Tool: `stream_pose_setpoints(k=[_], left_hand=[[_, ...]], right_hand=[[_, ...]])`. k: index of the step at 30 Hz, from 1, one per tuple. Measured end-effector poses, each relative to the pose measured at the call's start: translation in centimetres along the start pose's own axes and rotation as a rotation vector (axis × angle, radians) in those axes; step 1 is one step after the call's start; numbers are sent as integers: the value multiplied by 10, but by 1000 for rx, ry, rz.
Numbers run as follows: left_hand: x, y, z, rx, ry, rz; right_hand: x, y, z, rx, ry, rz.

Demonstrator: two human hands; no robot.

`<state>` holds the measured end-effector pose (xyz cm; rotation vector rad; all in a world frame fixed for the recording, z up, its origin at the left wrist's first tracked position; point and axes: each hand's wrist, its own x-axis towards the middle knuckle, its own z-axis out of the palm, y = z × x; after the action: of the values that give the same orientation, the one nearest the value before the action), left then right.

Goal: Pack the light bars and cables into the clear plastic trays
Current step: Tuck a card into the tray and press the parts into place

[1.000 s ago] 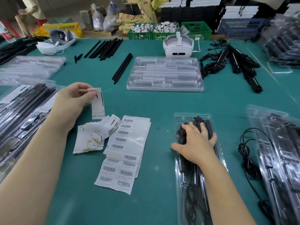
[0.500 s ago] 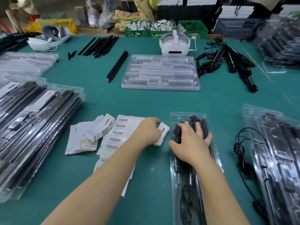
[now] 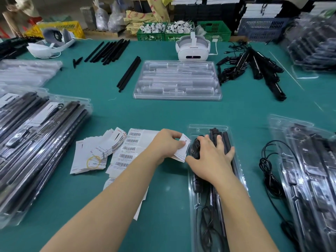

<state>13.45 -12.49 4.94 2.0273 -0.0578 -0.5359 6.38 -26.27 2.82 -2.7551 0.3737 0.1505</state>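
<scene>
A narrow clear plastic tray (image 3: 194, 206) lies lengthwise in front of me, with black light bars (image 3: 227, 139) and a coiled black cable (image 3: 209, 231) inside. My right hand (image 3: 209, 157) rests flat on the bars and a black controller at the tray's upper end, fingers spread. My left hand (image 3: 166, 144) pinches a small white printed card (image 3: 182, 150) at the tray's left edge. The card touches my right hand's thumb side.
Barcode label sheets (image 3: 131, 148) and a fan of white cards (image 3: 101, 148) lie left of the tray. Packed trays are stacked at the left (image 3: 36, 142) and right (image 3: 309, 170). An empty multi-slot tray (image 3: 177, 80), loose black bars (image 3: 130, 73), a cable pile (image 3: 254, 70), a loose black cable (image 3: 269, 166) and a white headset (image 3: 192, 50) are farther back.
My left hand carried the white card from above the card pile rightward to the tray's left edge. My right hand stayed pressed on the tray's contents.
</scene>
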Motion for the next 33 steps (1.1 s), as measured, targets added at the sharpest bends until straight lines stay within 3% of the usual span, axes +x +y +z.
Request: stream_pose_setpoints(k=[10,18,28,33], left_hand=[[13,4,9,-102,73,-33],[6,17,-11,-168,-205,-114],[5,11,-4,-219,-98,-86],[7,20,-8,-137,-146,-88]], right_hand=[[-1,1,-3,38,-12,4],[2,4,-2,103,-11,4],[2,7,1,139,13,-14],[2,8,2,143,-8,-10]])
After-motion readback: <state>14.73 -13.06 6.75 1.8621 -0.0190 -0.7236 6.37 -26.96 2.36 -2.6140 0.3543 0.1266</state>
